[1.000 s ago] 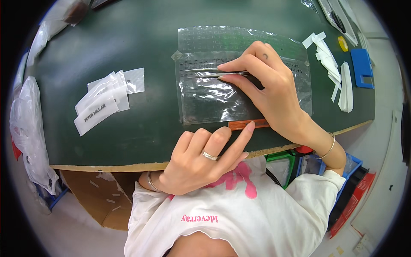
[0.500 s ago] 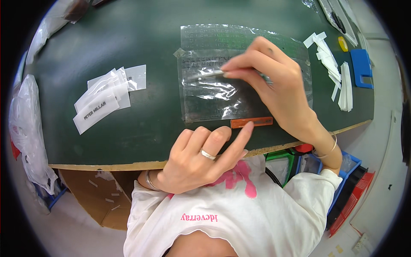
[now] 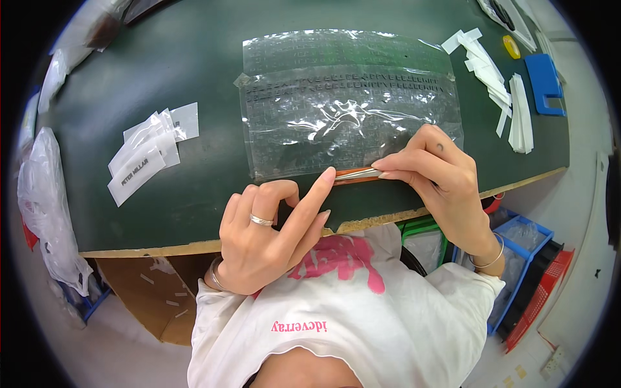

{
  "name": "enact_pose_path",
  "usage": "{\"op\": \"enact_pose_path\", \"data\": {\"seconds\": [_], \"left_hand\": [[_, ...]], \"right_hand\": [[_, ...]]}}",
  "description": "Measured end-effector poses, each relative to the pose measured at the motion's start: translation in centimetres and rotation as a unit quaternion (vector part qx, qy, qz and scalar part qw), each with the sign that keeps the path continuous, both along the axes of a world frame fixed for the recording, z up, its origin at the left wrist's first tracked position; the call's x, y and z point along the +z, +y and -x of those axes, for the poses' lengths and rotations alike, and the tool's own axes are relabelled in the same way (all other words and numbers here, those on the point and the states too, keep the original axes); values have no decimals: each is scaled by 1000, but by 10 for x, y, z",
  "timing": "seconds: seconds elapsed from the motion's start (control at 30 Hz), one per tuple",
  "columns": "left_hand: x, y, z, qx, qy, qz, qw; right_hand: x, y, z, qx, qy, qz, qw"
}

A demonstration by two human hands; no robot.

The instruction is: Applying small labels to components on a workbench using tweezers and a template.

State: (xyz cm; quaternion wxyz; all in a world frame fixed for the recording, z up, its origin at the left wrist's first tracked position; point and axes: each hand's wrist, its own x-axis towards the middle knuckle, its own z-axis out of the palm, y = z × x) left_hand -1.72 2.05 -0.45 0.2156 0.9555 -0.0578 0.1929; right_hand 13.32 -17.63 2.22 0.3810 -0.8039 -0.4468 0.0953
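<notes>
My right hand [image 3: 446, 174] pinches silver tweezers [image 3: 361, 173], their tips pointing left along a narrow orange strip [image 3: 352, 182] near the table's front edge. The index finger of my left hand [image 3: 265, 236] reaches out to the left end of that strip; the other fingers are loosely bent and hold nothing. Just beyond both hands lies a clear plastic sheet [image 3: 323, 152], shiny and wrinkled, with rows of small dark letters across its upper part. Whether the tweezers grip a small letter cannot be made out.
White labels with dark lettering [image 3: 139, 171] overlap on the left of the green table [image 3: 194, 220]. At the right lie white strips [image 3: 486, 71], a stack of strips [image 3: 519, 119], a yellow object [image 3: 511, 46] and a blue plastic piece [image 3: 543, 77]. Plastic bags [image 3: 52, 207] hang at the left edge.
My right hand has brought the tweezers from above the sheet down to the orange strip. The left index finger has shifted left to the strip's end. The whole view has also shifted slightly.
</notes>
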Motion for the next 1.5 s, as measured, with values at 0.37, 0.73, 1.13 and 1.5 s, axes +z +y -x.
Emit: {"op": "enact_pose_path", "data": {"seconds": [0.37, 0.73, 1.13, 1.5], "left_hand": [[-5, -1, 2, 5, -28, -114, 993], [-3, -7, 1, 12, -21, -143, 989], [6, -9, -7, -9, 22, -149, 989], [4, -4, -3, -20, 8, -101, 995]], "right_hand": [[3, -2, 13, -17, -85, 10, 996], [4, -55, -17, -250, -88, 10, 964], [-8, -57, -119, -192, -323, 89, 923], [-1, -46, -143, -196, -309, 161, 917]]}}
